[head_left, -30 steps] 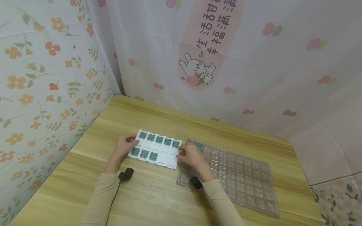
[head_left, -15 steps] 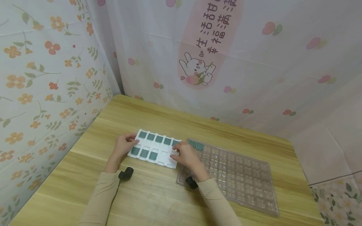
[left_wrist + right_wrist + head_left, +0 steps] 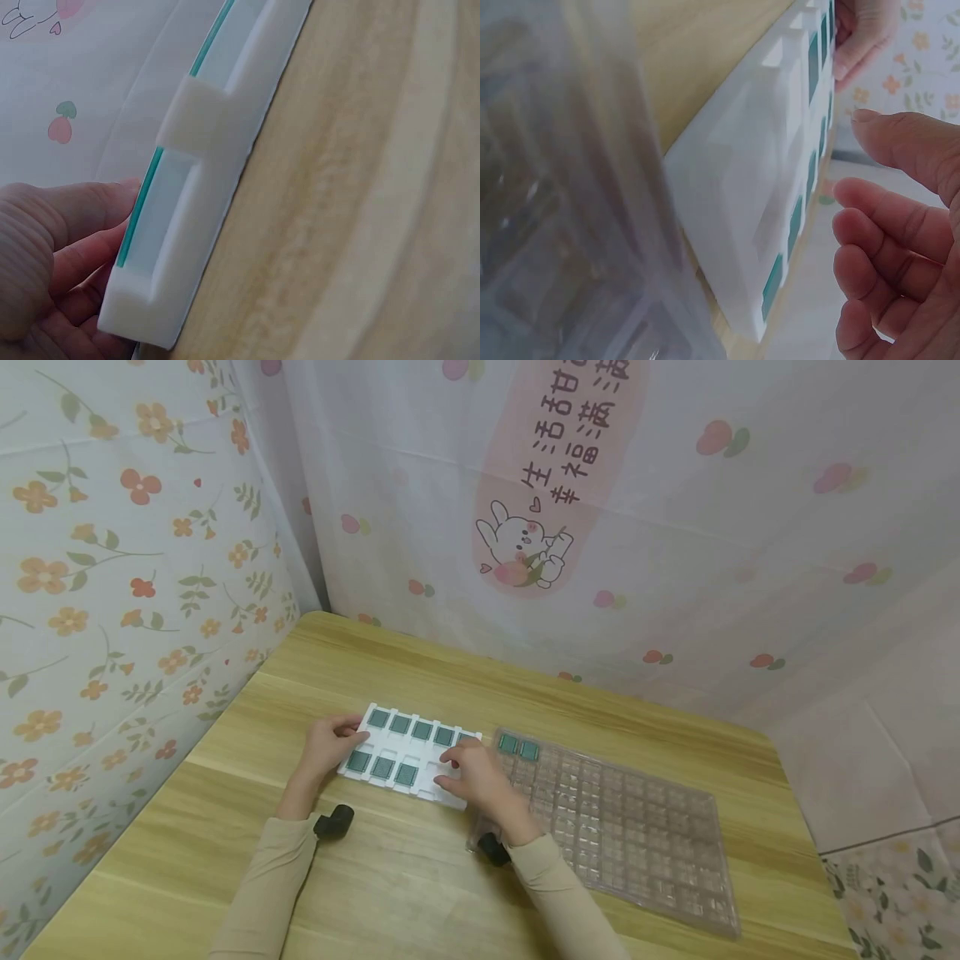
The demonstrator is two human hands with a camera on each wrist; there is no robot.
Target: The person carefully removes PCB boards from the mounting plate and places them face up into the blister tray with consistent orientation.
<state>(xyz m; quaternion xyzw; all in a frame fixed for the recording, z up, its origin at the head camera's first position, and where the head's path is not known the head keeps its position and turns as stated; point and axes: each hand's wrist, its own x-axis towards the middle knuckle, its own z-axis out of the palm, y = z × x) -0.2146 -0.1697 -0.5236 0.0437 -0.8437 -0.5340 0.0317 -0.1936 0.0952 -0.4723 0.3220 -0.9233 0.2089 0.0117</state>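
Left hand point(image 3: 332, 747) gripped the left end of a white tray point(image 3: 402, 745), thumb and bent fingers at its edge. The right hand point(image 3: 480, 777) hovered over the tray's right end, thumb and fingertips apart and loosely curved, with nothing seen between them; whether a fingertip brushed the tray, I could not tell.

The white tray lay on the table point(image 3: 405, 877), just left of a clear tray point(image 3: 633, 835); whether the two touched was unclear. Matte and oblong, it had two rows of shallow slots split by low ridges, and its rim was notched. Square green chips point(image 3: 382, 767) with paler borders sat in the slots. Four showed whole in the far row, a fifth being partly covered by the right hand. Three filled the left part of the near row, and bare white slots showed to their right. From the left wrist, the chips' edges appeared as thin teal lines in the notches of the wall.

The clear tray was larger and see-through, gridded with small pockets; two more chips lay side by side at its far left corner.
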